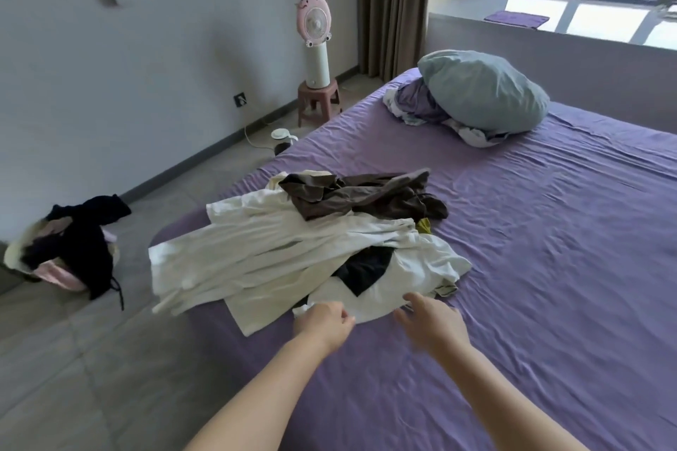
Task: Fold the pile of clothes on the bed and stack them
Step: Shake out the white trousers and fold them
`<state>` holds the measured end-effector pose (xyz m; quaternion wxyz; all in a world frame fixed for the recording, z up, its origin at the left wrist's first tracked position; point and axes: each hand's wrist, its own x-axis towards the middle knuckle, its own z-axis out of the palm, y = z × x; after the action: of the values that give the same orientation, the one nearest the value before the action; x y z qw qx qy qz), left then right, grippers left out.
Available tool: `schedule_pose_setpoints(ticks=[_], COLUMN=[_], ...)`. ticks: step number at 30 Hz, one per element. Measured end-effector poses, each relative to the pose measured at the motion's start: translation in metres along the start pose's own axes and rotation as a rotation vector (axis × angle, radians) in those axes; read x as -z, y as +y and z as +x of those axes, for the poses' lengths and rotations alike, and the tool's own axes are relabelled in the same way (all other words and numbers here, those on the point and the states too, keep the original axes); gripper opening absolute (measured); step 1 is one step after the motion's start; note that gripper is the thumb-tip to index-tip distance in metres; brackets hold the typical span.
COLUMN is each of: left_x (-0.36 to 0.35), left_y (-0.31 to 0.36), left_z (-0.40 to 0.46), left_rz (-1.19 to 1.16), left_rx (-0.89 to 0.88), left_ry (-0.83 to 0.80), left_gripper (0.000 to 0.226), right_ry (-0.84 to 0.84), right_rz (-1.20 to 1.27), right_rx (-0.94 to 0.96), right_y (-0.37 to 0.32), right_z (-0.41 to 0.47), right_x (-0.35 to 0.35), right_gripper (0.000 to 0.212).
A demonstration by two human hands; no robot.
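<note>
The left hand point(324, 322) pinches the near hem of the white cotton garment point(384, 289); the right hand point(434, 322), fingers loose and holding nothing, reaches just beside it. Step, I judge: drawing the first piece from the unfolded pile of clothes point(311, 242) on the purple-sheeted bed point(549, 267). The next move needs the right hand's grip on the hem.

Both hands reach over the bed point(549, 267) to the pile point(311, 249). Left hand point(324, 324) pinches the near white hem, fingers curled on it. Right hand point(434, 324) just beside it, fingers spread, hovering at the same edge. Beyond the grip, a brown garment point(366, 194) tops the white ones; farther off, a pillow point(483, 90).
</note>
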<state>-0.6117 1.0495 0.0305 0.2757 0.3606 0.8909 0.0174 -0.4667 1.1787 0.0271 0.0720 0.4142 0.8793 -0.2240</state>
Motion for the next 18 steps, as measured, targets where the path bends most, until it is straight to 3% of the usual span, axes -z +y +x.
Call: schedule_pose_setpoints(ticks=[10,18], left_x=[0.036,0.035], left_y=[-0.023,-0.035], left_z=[0.151,0.293], left_rz=[0.031,0.071], left_rx=[-0.115,-0.224], left_ry=[-0.055,-0.051], left_gripper=[0.038,0.037], right_ry=[-0.057,-0.086], right_rz=[0.097,0.125], right_rx=[-0.173,-0.185], right_y=[-0.034,-0.056], right_z=[0.133,0.238], right_x=[-0.02,-0.057], right_gripper=[0.053,0.059])
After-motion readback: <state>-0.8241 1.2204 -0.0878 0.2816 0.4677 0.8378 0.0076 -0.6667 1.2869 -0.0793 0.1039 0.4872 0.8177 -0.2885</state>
